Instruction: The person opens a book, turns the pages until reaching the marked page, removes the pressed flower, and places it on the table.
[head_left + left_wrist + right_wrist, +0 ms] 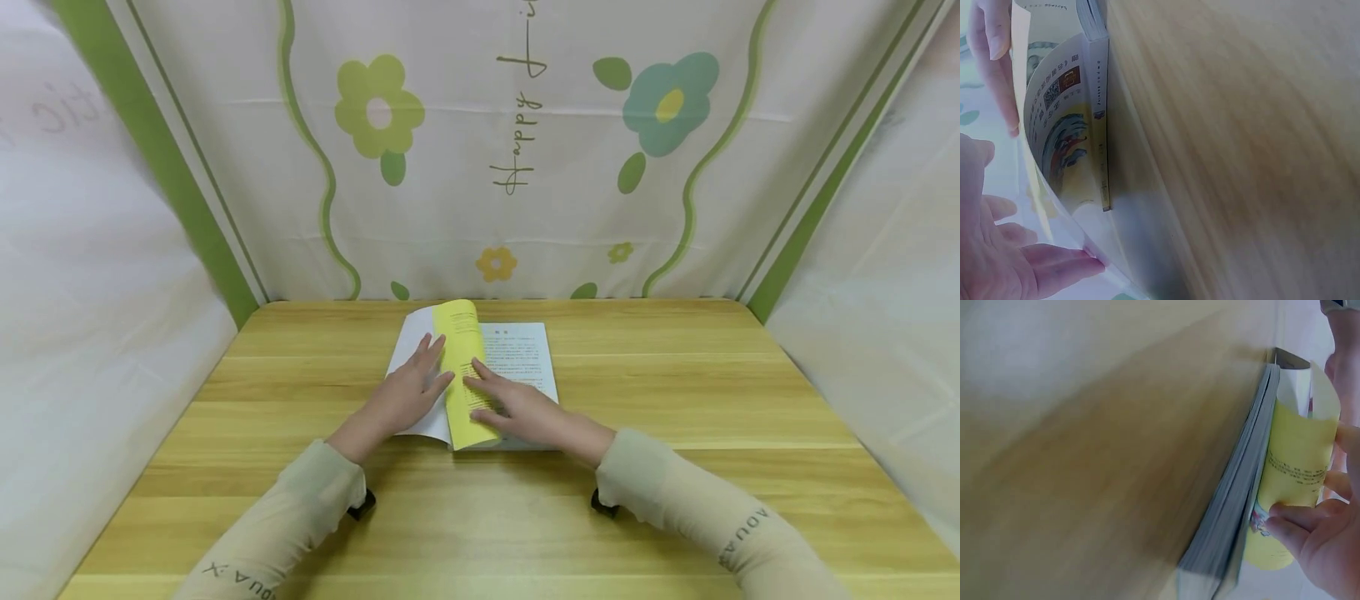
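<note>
Wood-grain worktop [247,450], floral fabric wall [442,200] behind, opened book [521,358], left hand [405,396] spread on white page [414,331], right hand [521,408] loosely extended against yellow flap [459,337].

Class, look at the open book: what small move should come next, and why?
Probably the right hand should ease the yellow page leftward: it is touching that page, which curls up rather than lying flat and overhangs part of the printed page.

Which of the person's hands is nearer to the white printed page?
Right. The right hand stretches across the printed page to the yellow flap; the left hand is on the flap's far side, at the white sheet.
</note>
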